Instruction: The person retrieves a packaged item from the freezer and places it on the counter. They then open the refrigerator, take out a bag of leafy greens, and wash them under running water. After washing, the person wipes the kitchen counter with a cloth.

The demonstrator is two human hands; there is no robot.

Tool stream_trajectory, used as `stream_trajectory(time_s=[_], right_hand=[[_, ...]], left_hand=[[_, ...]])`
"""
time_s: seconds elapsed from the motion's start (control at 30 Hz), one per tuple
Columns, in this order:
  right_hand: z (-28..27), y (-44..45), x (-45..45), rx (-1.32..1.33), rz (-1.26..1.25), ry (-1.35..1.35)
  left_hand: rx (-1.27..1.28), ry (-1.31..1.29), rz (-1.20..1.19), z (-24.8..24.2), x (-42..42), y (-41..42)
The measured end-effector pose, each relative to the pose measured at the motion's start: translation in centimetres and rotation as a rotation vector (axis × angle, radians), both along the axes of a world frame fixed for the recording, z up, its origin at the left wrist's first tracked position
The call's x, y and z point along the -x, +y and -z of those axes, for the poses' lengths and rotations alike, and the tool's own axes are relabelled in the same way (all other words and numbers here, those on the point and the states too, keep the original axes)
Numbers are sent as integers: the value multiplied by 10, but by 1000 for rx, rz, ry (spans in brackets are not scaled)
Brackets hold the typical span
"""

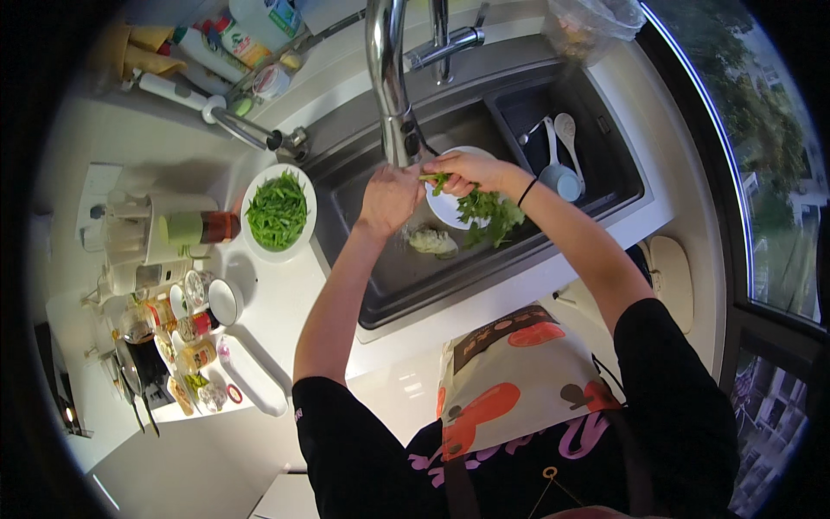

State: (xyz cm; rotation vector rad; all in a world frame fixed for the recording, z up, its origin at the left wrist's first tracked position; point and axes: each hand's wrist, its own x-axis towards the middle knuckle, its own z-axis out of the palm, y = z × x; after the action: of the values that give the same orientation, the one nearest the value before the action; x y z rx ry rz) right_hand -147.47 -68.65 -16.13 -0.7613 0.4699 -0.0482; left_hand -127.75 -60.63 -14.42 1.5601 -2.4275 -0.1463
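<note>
Both hands are close together under the spout of a chrome kitchen faucet (393, 104), over a dark grey sink (353, 259). My right hand (472, 172) grips the stems of a bunch of leafy green herbs (493, 214), whose leaves hang down to the right. Against the stem ends, my left hand (392, 198) has its fingers curled, mostly hidden from above. Behind the herbs a white bowl (443, 211) sits in the sink, partly covered. Below my left hand, a pale greenish lump (433, 241) lies on the wet sink floor; its kind is unclear.
Left of the sink stands a white bowl of cut green vegetables (277, 211). A white ladle (551, 146) and slotted spoon (566, 130) lie in the small right basin. Seasoning jars (198, 355) and a long white dish (251, 376) crowd the left counter. A clear plastic bag (593, 29) hangs behind.
</note>
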Motion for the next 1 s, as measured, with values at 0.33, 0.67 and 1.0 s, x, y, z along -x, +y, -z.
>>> stream_trajectory(time_s=[0.33,0.67,1.0], right_hand=[[1,28,-15,1088,417,282],[4,30,-42,524,353,267],[2,3,-26,518,51,319]], left_hand=[[-671,1403,-604,43,37,4],[-998,1578,-887,69,10,44],[103,318,-194,12,-9,20]])
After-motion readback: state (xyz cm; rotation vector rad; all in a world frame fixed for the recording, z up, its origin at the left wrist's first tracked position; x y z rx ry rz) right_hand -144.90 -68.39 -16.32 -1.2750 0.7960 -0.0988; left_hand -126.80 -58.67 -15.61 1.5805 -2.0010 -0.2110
